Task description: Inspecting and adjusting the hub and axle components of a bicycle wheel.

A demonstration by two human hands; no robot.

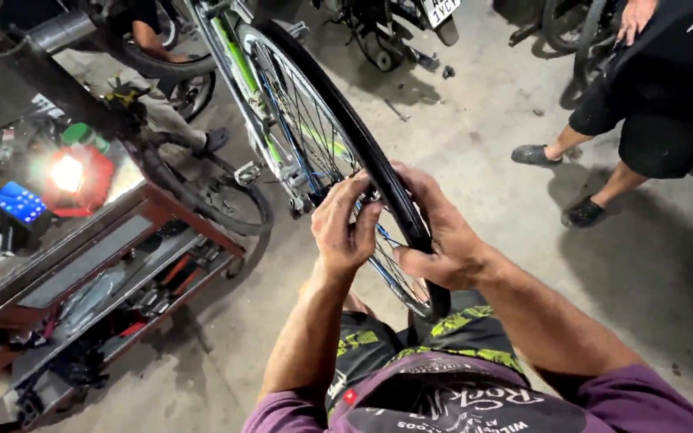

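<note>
Closest to the camera are the person's purple shirt and dark shorts with a green pattern, seen from above. Both forearms reach forward to a bicycle wheel that stands upright just in front of the knees. The left hand is curled against the near side of the rim, fingers bent in among the spokes and thumb pressed toward the black tyre; it is clenched on the rim and tyre edge. The right hand wraps over the outer side of the tyre, fingers closed on the rubber, thumb lying along its lower edge. The two hands sit just beside each other, the tyre between them.

The wheel runs up and away to the left, held in a bicycle frame with green and white tubes. A loose black inner tube curves down beside it toward the concrete floor.

To the left stands a red metal counter with a lower shelf full of tools; on its top lie a bright red lamp and a small blue box.

Farther off on the right, another person in dark clothes and black sandals stands on the floor. At the top, parts of other bicycles are partly in view.
</note>
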